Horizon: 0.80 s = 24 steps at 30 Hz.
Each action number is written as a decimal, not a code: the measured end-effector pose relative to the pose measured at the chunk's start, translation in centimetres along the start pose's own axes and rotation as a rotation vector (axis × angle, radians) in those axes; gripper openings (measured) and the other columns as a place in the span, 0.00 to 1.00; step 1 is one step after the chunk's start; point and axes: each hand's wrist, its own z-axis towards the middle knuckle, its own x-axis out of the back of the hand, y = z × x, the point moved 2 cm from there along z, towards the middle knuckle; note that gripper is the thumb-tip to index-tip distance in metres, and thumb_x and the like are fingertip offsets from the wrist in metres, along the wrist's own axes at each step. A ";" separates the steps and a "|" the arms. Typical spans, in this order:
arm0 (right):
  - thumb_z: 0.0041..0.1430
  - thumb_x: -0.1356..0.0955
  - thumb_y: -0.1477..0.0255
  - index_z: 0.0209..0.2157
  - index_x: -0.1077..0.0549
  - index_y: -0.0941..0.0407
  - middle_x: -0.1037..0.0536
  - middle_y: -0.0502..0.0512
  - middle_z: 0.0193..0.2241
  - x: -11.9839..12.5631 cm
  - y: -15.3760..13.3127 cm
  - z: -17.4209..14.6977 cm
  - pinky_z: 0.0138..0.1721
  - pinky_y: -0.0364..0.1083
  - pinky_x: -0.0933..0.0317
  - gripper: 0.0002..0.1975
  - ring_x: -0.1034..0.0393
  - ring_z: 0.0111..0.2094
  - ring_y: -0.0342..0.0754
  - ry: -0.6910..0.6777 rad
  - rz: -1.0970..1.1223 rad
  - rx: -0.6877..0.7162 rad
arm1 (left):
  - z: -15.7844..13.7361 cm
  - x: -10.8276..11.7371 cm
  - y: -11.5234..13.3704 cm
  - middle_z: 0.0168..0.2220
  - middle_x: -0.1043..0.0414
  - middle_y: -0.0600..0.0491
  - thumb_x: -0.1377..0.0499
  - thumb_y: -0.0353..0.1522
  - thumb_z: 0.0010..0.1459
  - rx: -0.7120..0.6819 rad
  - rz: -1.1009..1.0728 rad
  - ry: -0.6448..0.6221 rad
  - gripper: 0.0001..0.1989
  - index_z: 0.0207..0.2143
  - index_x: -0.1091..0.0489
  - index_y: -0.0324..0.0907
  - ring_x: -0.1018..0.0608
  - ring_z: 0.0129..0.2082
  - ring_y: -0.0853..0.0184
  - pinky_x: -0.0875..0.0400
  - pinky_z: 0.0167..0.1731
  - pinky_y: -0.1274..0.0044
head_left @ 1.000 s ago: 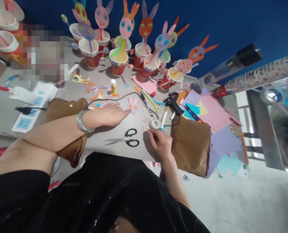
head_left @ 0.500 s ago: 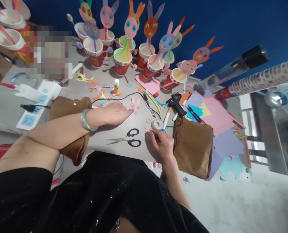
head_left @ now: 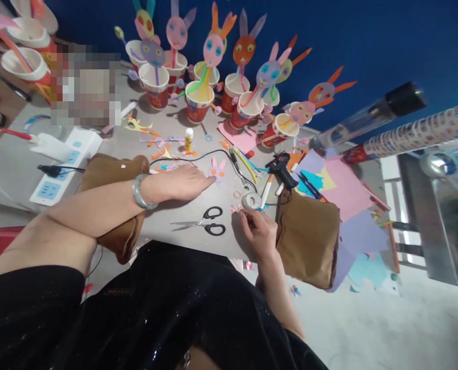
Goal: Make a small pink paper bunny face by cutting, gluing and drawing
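My left hand, palm down with a bangle at the wrist, reaches a stretched finger to the edge of a paper rabbit head. That head is lilac with pink ears and orange round eyes, and it lies flat. My right hand rests at the table's front with thumb and fingertips pinched together; what is between them, if anything, is too small to make out. Tiny pink paper bits lie beside those fingertips. Close by is a roll of tape. Black-handled scissors lie slightly spread between my hands.
Paper cups with paper rabbit heads line the back. A glue stick stands among scraps. The black glue gun lies right, near coloured paper. Brown cloth pads flank the work area; a power strip is at left.
The whole view has shifted slightly, so things appear a little lower and further right. Both hands keep nearly the same pose and place on the table.
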 end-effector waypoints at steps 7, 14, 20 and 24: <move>0.67 0.31 0.74 0.36 0.22 0.57 0.19 0.52 0.25 0.2 0.0 0.1 0.25 0.42 0.36 0.05 0.28 0.22 0.43 0.010 0.000 0.015 | 0.2 0.7 0.0 0.28 0.25 0.50 0.49 0.21 0.61 0.044 -0.087 -0.046 0.25 0.59 0.31 0.37 0.25 0.29 0.61 0.43 0.32 0.70; 0.67 0.32 0.73 0.35 0.22 0.56 0.19 0.52 0.24 0.2 0.0 0.1 0.26 0.42 0.36 0.06 0.28 0.22 0.43 0.012 0.008 0.011 | 0.0 1.6 0.4 0.30 0.24 0.47 0.52 0.22 0.62 0.050 -0.067 -0.056 0.21 0.55 0.29 0.37 0.25 0.30 0.59 0.43 0.30 0.69; 0.67 0.33 0.73 0.35 0.22 0.56 0.20 0.52 0.24 0.2 0.0 0.1 0.25 0.42 0.37 0.07 0.29 0.21 0.43 -0.016 0.001 -0.003 | 0.3 1.3 0.4 0.30 0.24 0.46 0.52 0.22 0.61 0.064 -0.052 -0.035 0.21 0.53 0.30 0.37 0.25 0.29 0.60 0.44 0.30 0.70; 0.68 0.32 0.73 0.35 0.22 0.57 0.21 0.52 0.23 0.1 0.0 0.1 0.25 0.42 0.37 0.07 0.30 0.21 0.43 -0.015 0.005 0.003 | 0.3 1.3 0.3 0.30 0.25 0.46 0.51 0.22 0.62 0.084 -0.107 -0.048 0.20 0.53 0.29 0.38 0.24 0.31 0.58 0.43 0.32 0.69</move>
